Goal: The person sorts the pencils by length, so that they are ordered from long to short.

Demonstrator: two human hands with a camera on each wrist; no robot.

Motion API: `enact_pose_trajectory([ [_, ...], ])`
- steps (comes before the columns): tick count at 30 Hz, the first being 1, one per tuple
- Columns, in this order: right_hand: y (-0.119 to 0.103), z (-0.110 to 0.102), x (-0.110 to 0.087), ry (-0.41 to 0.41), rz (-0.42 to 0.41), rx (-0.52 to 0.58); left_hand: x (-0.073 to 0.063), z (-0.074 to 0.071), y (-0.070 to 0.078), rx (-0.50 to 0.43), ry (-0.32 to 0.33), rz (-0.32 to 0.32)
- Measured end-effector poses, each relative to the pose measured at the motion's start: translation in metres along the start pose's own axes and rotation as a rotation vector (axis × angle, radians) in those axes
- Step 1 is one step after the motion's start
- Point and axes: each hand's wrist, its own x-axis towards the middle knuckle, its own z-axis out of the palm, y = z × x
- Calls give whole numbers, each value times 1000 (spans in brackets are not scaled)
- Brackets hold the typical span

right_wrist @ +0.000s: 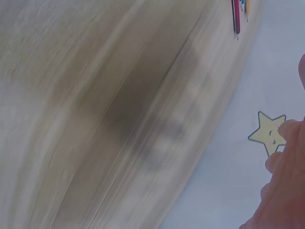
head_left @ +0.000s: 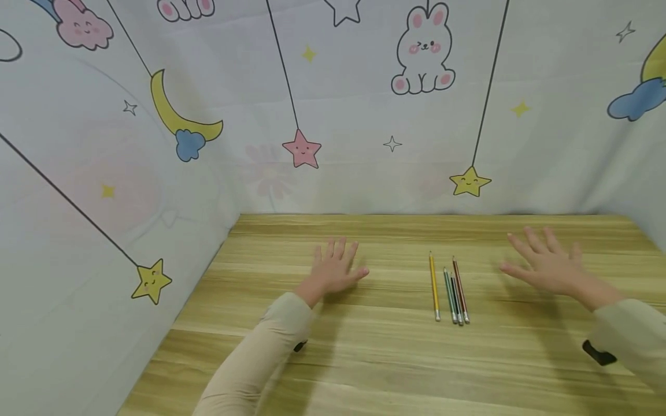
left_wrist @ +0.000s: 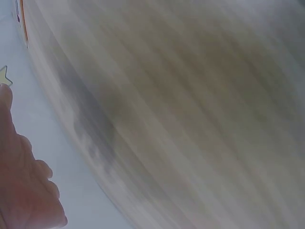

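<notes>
My left hand is spread over the table left of the pencils, fingers straight and holding nothing. To their right, my right hand is also spread wide, with a shadow beneath it. Between the hands lies a yellow pencil, a little apart from a close group. That group has a green pencil, a black pencil and a dark red pencil. Their points face away and their eraser ends face me. The right wrist view catches the dark red pencil at its top edge.
The wood-grain table reaches back to a white curtain printed with stars, moons and a rabbit. More curtain rises along the left edge. A small black piece shows below the right sleeve.
</notes>
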Motion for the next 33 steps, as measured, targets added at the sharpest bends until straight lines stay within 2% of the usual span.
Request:
enact_pose_trajectory([
  [10, -24, 6, 3, 5, -50, 3, 6, 5, 34, -29, 12, 87],
  [14, -32, 9, 5, 36, -77, 0, 8, 6, 48, -48, 59, 126],
  [17, -38, 11, 7, 84, -110, -15, 11, 7, 58, -107, 100, 144],
  [21, -46, 13, 11, 144, -166, 22, 15, 7, 74, -246, 150, 137],
  [24, -51, 14, 13, 156, -189, 115, 18, 6, 84, -391, 162, 115],
  [29, -58, 17, 18, 143, -156, 310, 21, 8, 99, -620, 123, 68],
  [33, -61, 20, 22, 131, -116, 432, 25, 11, 109, -747, 86, 16],
])
